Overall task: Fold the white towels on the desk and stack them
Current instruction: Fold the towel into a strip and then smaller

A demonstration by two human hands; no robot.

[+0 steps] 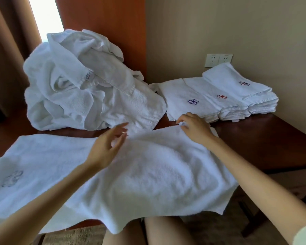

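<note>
Far left, the heap of unfolded towels (74, 82) sits piled on the desk (265, 140). Near me, one white towel (148, 174) lies spread flat, its near edge hanging over the desk's front, with a faint flower emblem (12, 177) at its left end. My left hand (108, 145) hovers over the towel's middle, fingers loosely spread, holding nothing. To the right, my right hand (194, 128) pinches the towel's far edge, lifting it a little. Far right, the folded towels (219, 98) lie in overlapping stacks by the wall, below a wall socket (218, 60).
</note>
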